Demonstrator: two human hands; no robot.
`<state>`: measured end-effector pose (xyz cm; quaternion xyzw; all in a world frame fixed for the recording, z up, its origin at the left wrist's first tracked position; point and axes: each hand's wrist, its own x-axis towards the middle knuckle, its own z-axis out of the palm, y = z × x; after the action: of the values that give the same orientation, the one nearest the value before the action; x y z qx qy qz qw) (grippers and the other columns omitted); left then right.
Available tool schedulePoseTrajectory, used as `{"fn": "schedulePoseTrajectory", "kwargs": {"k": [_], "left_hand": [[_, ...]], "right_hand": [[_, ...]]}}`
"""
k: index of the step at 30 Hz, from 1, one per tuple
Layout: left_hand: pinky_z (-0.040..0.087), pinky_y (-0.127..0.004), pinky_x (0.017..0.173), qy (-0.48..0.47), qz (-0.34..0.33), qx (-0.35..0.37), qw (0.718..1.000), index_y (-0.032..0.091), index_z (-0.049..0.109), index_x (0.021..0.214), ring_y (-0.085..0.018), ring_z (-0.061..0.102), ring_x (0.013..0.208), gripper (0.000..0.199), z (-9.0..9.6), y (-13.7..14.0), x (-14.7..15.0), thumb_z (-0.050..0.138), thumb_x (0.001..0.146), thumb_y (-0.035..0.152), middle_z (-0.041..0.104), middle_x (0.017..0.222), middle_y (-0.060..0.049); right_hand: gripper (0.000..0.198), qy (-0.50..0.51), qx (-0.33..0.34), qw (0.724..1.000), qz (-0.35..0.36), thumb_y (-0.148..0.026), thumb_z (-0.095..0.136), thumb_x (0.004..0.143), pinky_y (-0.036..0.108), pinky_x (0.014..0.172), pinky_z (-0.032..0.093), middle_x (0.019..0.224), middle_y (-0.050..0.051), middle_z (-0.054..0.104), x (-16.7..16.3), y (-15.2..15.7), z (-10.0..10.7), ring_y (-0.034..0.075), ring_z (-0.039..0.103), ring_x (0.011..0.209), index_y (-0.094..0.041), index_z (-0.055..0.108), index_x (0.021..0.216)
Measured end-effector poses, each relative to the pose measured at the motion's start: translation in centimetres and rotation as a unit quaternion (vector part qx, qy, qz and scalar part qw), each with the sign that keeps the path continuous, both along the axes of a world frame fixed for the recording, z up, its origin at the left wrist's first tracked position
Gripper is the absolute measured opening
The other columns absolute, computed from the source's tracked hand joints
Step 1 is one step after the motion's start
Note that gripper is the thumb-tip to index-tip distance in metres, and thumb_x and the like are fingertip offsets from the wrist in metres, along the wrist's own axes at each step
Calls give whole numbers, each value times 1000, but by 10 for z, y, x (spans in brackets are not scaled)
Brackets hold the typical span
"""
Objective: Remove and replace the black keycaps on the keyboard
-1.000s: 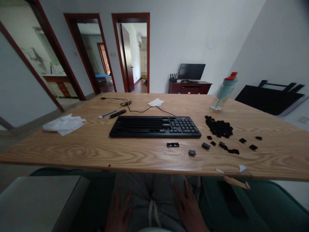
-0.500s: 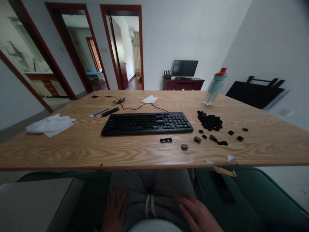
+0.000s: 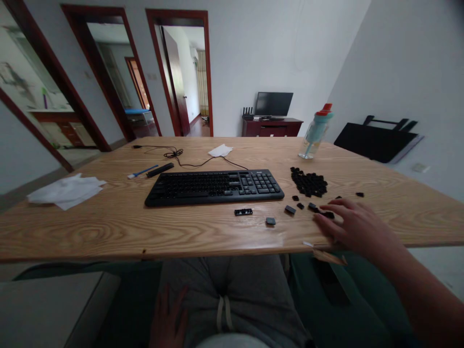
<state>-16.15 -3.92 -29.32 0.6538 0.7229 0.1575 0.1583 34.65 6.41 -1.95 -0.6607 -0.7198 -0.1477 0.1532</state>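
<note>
keyboard (image 3: 213, 187): matt plastic | keycaps (image 3: 311, 185): plastic | table (image 3: 90, 227): smooth wood, faint gloss | trousers (image 3: 253, 290): matt cloth

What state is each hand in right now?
Left hand: open, resting on the thigh.
Right hand: open over loose keycaps; contact can't be told.

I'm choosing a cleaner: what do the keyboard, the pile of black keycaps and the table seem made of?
Keyboard: probably matte black plastic; its frame is evenly dark with little shine.
Pile of black keycaps: likely plastic too, though too small to be sure.
Table: wood or wood-look laminate, showing grain; slightly glossy, with light reflecting near the front edge.
</note>
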Motion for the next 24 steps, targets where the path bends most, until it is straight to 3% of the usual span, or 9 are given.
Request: {"fn": "schedulePoseTrajectory", "kwargs": {"k": [6, 8, 10, 13, 15, 17, 19, 21, 24], "left_hand": [[24, -52, 124, 9, -2, -19, 1000, 22, 58, 144, -34, 15, 155, 53, 1, -3, 0, 45, 94, 37, 20, 168, -10], [24, -51, 124, 14, -5, -43, 999, 23, 56, 145, -34, 15, 155, 54, 10, -2, 2, 48, 93, 36, 20, 168, -9], [27, -49, 123, 16, -11, -86, 996, 22, 54, 147, -33, 20, 153, 56, 33, 2, 4, 51, 92, 34, 23, 167, -9], [35, -46, 121, 4, -64, -143, 988, 24, 60, 141, -31, 43, 144, 51, 101, 8, 7, 51, 91, 29, 42, 158, -10], [46, -40, 113, -50, -187, -131, 972, 33, 71, 125, -26, 61, 128, 38, 163, 13, 11, 50, 93, 33, 66, 135, -3], [56, -33, 98, -115, -311, -23, 943, 34, 72, 118, -21, 70, 109, 31, 228, 21, 18, 54, 93, 33, 75, 116, -2], [57, -29, 85, -137, -381, 123, 906, 29, 72, 111, -18, 72, 91, 26, 283, 38, 31, 57, 91, 25, 77, 98, -3], [55, -28, 80, -131, -387, 240, 881, 25, 72, 106, -16, 70, 84, 21, 318, 65, 48, 59, 91, 21, 76, 89, -3], [53, -25, 71, -133, -381, 271, 874, 20, 72, 108, -13, 67, 76, 20, 341, 119, 75, 66, 91, 26, 74, 87, -3]], "right_hand": [[45, -35, -41, 998, 31, -55, 45, 91, 56, 86, 49, 94, 15, 73, 8, 28, 11, 36, 66, 91, -23, 77, 85], [40, -9, -26, 1000, 9, -51, 47, 91, 53, 79, 50, 92, 18, 73, 6, 28, 22, 35, 67, 82, -22, 74, 88], [39, 50, -21, 999, 3, -51, 46, 92, 48, 67, 50, 87, 17, 73, -7, 25, 36, 31, 66, 71, -21, 71, 94], [45, 153, -56, 984, 78, -58, 42, 94, 38, 56, 48, 80, 12, 71, -46, 22, 56, 25, 63, 62, -22, 68, 100], [45, 193, -118, 958, 177, -58, 40, 97, 34, 60, 49, 81, 9, 70, -83, 22, 68, 23, 64, 68, -22, 67, 99], [45, 199, -183, 927, 259, -55, 37, 100, 31, 64, 49, 78, 5, 67, -121, 26, 80, 20, 62, 70, -21, 65, 94], [45, 199, -235, 895, 323, -52, 35, 102, 28, 64, 47, 75, 3, 64, -155, 34, 88, 17, 59, 69, -20, 63, 86], [44, 210, -270, 863, 372, -47, 34, 103, 27, 65, 45, 76, 2, 63, -181, 46, 93, 16, 57, 70, -19, 63, 84], [41, 230, -286, 832, 416, -43, 37, 102, 26, 62, 41, 71, 0, 57, -202, 71, 90, 14, 52, 66, -18, 58, 77]]}}
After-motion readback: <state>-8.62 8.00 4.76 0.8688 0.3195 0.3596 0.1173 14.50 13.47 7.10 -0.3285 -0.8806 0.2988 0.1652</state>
